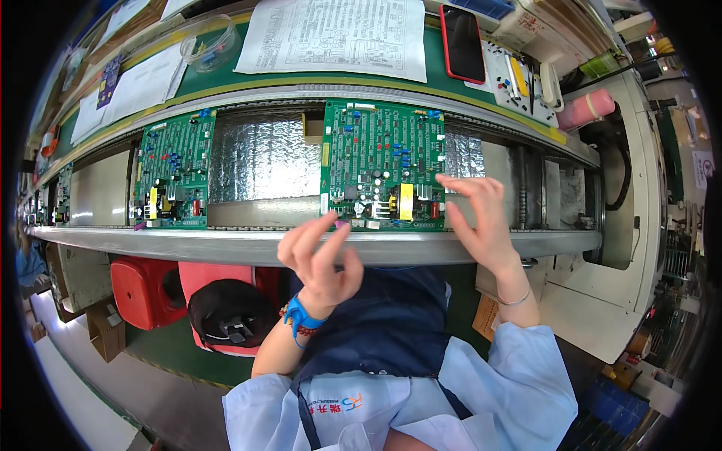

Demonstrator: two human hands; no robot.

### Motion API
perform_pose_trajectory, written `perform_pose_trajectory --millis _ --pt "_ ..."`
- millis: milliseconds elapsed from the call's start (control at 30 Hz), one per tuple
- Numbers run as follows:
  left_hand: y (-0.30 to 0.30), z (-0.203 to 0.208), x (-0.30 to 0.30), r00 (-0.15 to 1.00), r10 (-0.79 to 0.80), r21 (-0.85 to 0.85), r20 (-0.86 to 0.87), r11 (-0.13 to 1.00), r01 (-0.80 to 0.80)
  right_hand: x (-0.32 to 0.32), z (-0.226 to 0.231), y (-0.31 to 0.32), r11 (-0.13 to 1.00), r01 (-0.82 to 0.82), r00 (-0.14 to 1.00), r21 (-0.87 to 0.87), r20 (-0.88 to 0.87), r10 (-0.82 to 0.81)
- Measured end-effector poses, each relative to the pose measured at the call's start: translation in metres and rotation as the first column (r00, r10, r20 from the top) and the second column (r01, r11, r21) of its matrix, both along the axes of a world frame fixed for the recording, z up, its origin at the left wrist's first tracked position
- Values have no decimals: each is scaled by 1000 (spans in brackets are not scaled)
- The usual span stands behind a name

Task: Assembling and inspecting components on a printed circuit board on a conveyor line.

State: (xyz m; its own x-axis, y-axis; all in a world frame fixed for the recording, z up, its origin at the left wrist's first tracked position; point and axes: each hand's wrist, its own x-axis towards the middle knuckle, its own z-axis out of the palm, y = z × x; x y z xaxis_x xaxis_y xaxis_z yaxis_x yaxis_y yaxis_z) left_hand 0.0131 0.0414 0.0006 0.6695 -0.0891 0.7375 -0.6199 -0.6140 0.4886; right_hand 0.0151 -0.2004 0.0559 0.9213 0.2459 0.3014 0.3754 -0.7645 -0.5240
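A green circuit board (376,150) lies flat on the conveyor rails in front of me, crowded with parts. Near its lower edge is a yellow transformer-like block (406,201), with small white and black parts to its left. My left hand (320,259) hovers by the board's lower left corner, fingers loosely bent and apart, close to a small purple piece (341,225). At the board's right edge is my right hand (485,218), thumb and fingers spread, fingertips at or just over the edge. I see nothing held in either hand; actual contact is unclear.
A second green board (177,169) sits further left on the same rails. The metal front rail (421,244) runs between me and the boards. Behind lie a printed drawing (335,37), a red-edged phone (462,45) and a clear plastic tub (210,46). Red stools (147,293) stand below left.
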Motion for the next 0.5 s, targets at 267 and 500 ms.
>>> perform_pose_trajectory --millis 267,500 --pt "5 -6 3 996 13 -37 -88 999 -17 -1 -14 -16 980 165 986 -111 -18 -168" --pt "8 -5 4 999 17 -17 -44 1000 -17 3 -12 -8 982 144 989 -120 -27 -148"
